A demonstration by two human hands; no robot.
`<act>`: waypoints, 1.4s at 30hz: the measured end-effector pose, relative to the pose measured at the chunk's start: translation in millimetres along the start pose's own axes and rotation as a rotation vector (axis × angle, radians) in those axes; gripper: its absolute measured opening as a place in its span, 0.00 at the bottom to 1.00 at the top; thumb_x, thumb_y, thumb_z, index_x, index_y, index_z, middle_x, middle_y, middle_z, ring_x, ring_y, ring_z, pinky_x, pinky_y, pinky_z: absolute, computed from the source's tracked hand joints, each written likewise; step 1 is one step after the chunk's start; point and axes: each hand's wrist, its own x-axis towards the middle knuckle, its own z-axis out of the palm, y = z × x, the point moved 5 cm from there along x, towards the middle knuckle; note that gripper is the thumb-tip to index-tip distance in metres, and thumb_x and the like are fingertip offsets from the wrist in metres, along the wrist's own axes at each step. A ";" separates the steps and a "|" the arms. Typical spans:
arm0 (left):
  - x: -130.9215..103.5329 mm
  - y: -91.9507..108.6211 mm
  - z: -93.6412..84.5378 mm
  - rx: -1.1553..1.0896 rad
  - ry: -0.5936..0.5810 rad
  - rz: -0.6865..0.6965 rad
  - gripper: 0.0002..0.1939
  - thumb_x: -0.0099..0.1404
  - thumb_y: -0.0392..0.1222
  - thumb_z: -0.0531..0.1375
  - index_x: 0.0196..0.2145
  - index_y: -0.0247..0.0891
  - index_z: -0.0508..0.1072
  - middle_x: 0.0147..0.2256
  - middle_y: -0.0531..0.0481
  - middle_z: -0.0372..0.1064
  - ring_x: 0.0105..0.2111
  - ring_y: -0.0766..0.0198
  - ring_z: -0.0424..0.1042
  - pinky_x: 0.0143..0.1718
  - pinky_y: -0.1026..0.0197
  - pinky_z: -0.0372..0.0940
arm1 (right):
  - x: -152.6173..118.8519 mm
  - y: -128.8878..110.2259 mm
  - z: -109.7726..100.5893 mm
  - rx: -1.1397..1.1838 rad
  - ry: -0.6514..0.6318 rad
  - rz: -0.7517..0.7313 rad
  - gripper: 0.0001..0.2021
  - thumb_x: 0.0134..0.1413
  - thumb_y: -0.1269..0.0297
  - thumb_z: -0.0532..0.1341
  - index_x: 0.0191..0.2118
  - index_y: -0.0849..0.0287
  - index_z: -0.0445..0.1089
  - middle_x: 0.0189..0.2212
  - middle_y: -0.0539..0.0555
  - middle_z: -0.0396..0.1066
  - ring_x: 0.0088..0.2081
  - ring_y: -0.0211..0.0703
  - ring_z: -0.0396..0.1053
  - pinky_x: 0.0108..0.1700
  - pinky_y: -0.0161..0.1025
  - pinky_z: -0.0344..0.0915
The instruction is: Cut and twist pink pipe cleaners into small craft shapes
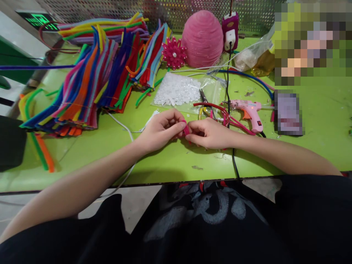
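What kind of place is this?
Probably a craft workshop or craft table: bundles of colorful fuzzy stems, a pink glue gun and a bag of small white pieces lie on the green tabletop.

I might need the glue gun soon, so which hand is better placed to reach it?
Probably your right hand: the pink glue gun lies on that side, its handle near your right forearm. Your left hand is farther away. Both hands hold the pink strip.

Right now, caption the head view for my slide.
Left hand and right hand hold a pink strip over a green table.
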 end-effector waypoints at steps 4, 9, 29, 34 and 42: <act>0.2 1.9 1.3 0.005 -0.008 0.006 0.10 0.62 0.43 0.68 0.32 0.37 0.71 0.22 0.54 0.71 0.21 0.71 0.68 0.22 0.70 0.64 | 0.0 0.2 0.4 -0.009 -0.008 0.011 0.09 0.67 0.64 0.58 0.34 0.60 0.67 0.26 0.49 0.70 0.28 0.35 0.62 0.34 0.36 0.54; 0.6 3.7 2.3 0.012 -0.020 0.000 0.11 0.62 0.44 0.67 0.32 0.37 0.70 0.23 0.54 0.71 0.21 0.71 0.68 0.22 0.69 0.64 | 1.4 0.9 1.0 -0.004 -0.011 0.001 0.09 0.66 0.64 0.58 0.33 0.60 0.66 0.26 0.48 0.70 0.28 0.35 0.63 0.34 0.36 0.55; 0.2 3.1 3.8 0.011 -0.068 -0.016 0.12 0.63 0.47 0.67 0.33 0.37 0.70 0.23 0.54 0.70 0.22 0.71 0.67 0.23 0.69 0.64 | -0.1 1.2 0.7 -0.036 -0.022 0.012 0.09 0.67 0.64 0.58 0.35 0.61 0.68 0.25 0.48 0.71 0.27 0.34 0.63 0.33 0.35 0.55; 0.4 4.4 4.2 0.036 -0.071 -0.014 0.12 0.63 0.47 0.67 0.33 0.36 0.70 0.23 0.54 0.70 0.22 0.71 0.67 0.24 0.69 0.64 | 0.1 1.6 1.4 -0.040 -0.024 0.016 0.08 0.66 0.65 0.59 0.35 0.62 0.69 0.26 0.48 0.71 0.27 0.34 0.63 0.34 0.35 0.55; 0.2 3.6 4.4 0.043 -0.074 -0.011 0.12 0.63 0.47 0.67 0.33 0.37 0.71 0.23 0.54 0.70 0.22 0.70 0.67 0.24 0.69 0.64 | 0.6 1.7 1.9 -0.057 -0.022 0.005 0.08 0.66 0.65 0.59 0.34 0.61 0.68 0.26 0.48 0.71 0.27 0.34 0.63 0.34 0.36 0.54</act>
